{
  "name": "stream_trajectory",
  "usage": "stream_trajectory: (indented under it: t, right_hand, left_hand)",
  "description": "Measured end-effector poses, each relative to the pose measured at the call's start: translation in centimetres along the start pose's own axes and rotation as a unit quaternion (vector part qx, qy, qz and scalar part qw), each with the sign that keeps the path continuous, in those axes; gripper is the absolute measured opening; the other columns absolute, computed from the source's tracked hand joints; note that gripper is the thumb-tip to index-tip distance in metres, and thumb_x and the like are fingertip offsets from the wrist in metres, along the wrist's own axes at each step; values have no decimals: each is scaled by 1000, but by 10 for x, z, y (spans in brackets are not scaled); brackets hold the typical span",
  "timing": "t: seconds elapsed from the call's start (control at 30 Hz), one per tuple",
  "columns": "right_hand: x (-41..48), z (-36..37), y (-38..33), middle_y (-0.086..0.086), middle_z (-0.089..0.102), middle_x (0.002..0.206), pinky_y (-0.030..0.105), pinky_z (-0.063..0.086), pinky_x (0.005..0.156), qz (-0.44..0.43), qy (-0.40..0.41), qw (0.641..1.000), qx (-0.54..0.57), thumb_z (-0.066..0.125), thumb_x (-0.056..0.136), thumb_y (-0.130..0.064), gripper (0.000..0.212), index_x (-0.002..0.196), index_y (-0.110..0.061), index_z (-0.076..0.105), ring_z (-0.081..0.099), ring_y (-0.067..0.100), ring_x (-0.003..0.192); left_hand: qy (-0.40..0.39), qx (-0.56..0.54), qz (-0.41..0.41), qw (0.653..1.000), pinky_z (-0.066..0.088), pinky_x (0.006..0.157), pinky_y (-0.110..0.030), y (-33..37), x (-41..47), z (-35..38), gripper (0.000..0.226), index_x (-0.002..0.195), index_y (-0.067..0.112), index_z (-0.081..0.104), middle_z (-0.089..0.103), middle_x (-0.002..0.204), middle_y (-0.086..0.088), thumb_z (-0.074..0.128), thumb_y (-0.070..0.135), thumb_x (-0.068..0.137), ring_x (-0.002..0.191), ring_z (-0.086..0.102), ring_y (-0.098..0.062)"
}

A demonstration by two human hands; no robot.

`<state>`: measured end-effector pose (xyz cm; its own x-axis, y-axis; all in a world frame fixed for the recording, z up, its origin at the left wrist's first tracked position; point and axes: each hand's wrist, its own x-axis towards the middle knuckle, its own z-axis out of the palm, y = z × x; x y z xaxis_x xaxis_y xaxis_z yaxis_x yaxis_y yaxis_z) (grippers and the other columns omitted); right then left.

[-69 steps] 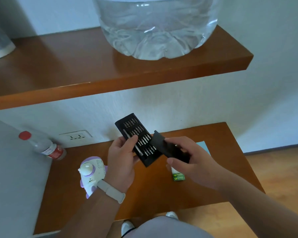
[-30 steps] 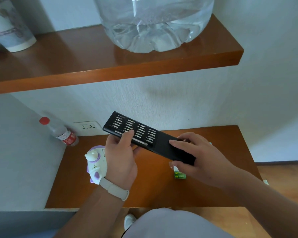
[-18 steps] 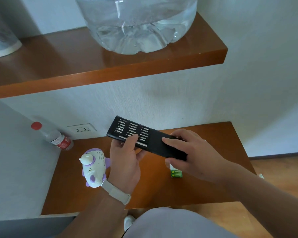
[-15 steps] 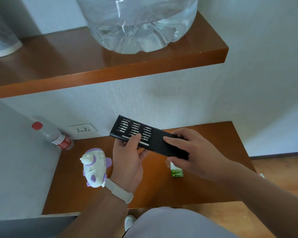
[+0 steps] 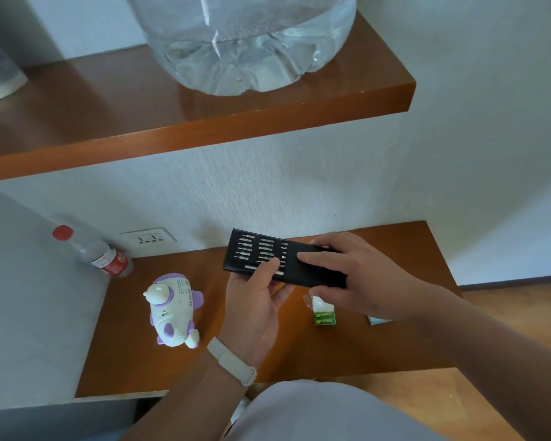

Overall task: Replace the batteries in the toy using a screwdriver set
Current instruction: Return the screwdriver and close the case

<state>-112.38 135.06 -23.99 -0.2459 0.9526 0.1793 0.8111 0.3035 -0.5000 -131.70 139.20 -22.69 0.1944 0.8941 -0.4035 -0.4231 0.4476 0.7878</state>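
Observation:
A black screwdriver set [image 5: 261, 254] hangs above the low wooden shelf [image 5: 420, 249], its bit tray slid partly out of the black sleeve [image 5: 312, 276]. My left hand [image 5: 256, 300] grips the tray end from below, thumb lying on the silver driver. My right hand [image 5: 353, 275] holds the sleeve end, fingers over its top. A white and purple toy [image 5: 174, 310] lies on the shelf to the left of my left hand. A green pack of batteries [image 5: 325, 317] lies below my right hand.
A clear bottle with a red cap [image 5: 93, 251] leans in the back left corner by a wall socket [image 5: 148, 239]. An upper wooden shelf [image 5: 204, 128] carries a large water jug [image 5: 245, 43]. A light blue item [image 5: 377, 320] peeks out beneath my right forearm.
The set has swung from steeply tilted to nearly level and drifted right. The tray has slid further into the sleeve, and my hands have come closer together.

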Motion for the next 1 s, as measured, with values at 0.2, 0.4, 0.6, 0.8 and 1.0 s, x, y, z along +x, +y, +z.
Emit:
stream_trajectory:
  t: [0.2, 0.4, 0.6, 0.8, 1.0]
  right_hand:
    - [3, 1, 4, 2, 57, 130, 27, 47, 88, -18, 6, 1000, -13, 72, 85, -41, 55, 135, -28, 57, 51, 20, 115]
    - [5, -1, 4, 4, 59, 130, 35, 56, 85, -55, 2, 998, -39, 73, 83, -41, 55, 133, -26, 57, 55, 24, 114]
    - [12, -3, 7, 5, 62, 129, 35, 54, 86, -103, 2, 992, -79, 69, 84, -45, 54, 131, -21, 61, 59, 23, 110]
    - [13, -8, 12, -14, 54, 121, 22, 51, 84, 64, 61, 995, 46, 53, 85, -62, 57, 133, -32, 53, 52, 5, 106]
    - [10, 2, 7, -5, 56, 111, 24, 59, 74, 245, 80, 897, 358, 69, 90, -32, 40, 125, -41, 51, 62, 8, 93]
  left_hand:
    - [-15, 37, 9, 999, 62, 66, -30, 5, 6, -12, 55, 135, 10, 54, 70, 122, -18, 70, 7, 82, 108, 71, -33]
    - [-18, 140, 42, 989, 63, 67, -32, 26, 18, -41, 42, 125, 22, 54, 77, 100, 1, 68, 3, 91, 100, 75, -25]
    - [-46, 286, 73, 954, 63, 69, -33, 32, 23, -52, 36, 112, 39, 62, 72, 99, 12, 70, 11, 92, 100, 74, -19]
    - [0, 275, 100, 956, 61, 62, -27, 38, 26, -61, 33, 114, 29, 60, 72, 94, 14, 69, 6, 91, 99, 73, -14]
    - [-7, 236, 107, 966, 61, 62, -29, 45, 22, -69, 33, 109, 31, 62, 72, 97, 9, 67, 3, 90, 101, 73, -18]
